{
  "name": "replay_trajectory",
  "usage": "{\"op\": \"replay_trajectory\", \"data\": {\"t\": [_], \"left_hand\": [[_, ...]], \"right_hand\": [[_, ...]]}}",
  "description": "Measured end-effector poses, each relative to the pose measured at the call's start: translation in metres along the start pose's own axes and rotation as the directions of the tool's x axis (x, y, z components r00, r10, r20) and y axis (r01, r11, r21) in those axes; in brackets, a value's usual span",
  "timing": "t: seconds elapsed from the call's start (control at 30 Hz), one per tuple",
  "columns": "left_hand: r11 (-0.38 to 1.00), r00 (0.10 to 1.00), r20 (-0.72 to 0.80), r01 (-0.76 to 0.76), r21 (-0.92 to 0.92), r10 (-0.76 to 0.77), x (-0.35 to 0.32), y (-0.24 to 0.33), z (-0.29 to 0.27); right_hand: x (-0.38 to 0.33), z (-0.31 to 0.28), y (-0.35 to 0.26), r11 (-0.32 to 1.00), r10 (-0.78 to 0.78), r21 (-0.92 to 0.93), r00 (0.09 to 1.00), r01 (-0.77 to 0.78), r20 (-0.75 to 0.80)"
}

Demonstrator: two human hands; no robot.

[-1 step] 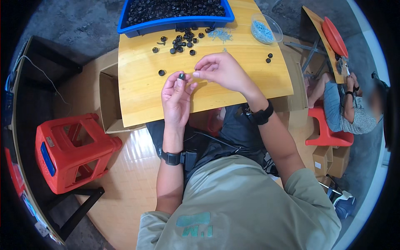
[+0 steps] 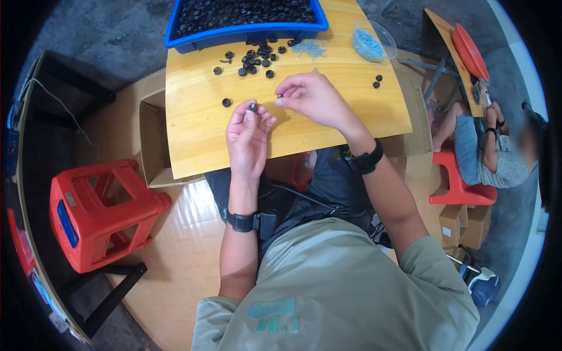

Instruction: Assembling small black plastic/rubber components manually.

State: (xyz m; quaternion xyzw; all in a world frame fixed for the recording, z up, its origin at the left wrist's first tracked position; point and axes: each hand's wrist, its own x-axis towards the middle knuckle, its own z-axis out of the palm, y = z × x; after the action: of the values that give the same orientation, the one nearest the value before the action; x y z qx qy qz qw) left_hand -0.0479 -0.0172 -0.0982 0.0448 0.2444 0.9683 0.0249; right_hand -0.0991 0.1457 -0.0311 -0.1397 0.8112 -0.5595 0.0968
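Observation:
My left hand (image 2: 248, 137) is turned palm up above the table's near part, its thumb and fingers closed on a small round black cap (image 2: 253, 107). A pale or greenish spot shows at the middle of that cap. Just to the right, my right hand (image 2: 310, 100) holds its thumb and index finger pinched together, apart from the cap. Something tiny and dark seems to be between those fingertips, too small to name. A single black cap (image 2: 226, 102) lies on the table left of my left hand.
A blue tray (image 2: 252, 29) heaped with black caps stands at the far edge of the yellow table (image 2: 199, 140). Loose caps (image 2: 252, 63) and thin pale-blue strips (image 2: 310, 50) lie before it. A clear bowl (image 2: 391, 44) holds more strips. A red stool (image 2: 105, 210) stands left; another person sits right.
The cap in my left hand has shifted very slightly. My right fingertips have moved a little, and a tiny dark spot now shows between them.

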Motion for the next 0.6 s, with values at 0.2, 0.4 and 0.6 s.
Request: {"op": "replay_trajectory", "data": {"t": [0.2,0.4,0.6], "left_hand": [[1.000,1.000,0.003,0.013,-0.018,-0.013,0.000,0.000,-0.001],[1.000,0.999,0.030,0.024,0.020,-0.024,0.000,0.001,0.001],[0.999,1.000,0.002,0.022,-0.024,-0.022,-0.001,0.002,0.000]], "right_hand": [[0.018,-0.007,0.011,0.846,0.006,-0.532,0.999,-0.032,-0.049],[0.053,0.000,0.012,0.730,-0.097,-0.682,0.982,-0.041,-0.163],[0.049,0.003,0.009,0.805,-0.157,-0.587,0.985,0.084,-0.074]]}}
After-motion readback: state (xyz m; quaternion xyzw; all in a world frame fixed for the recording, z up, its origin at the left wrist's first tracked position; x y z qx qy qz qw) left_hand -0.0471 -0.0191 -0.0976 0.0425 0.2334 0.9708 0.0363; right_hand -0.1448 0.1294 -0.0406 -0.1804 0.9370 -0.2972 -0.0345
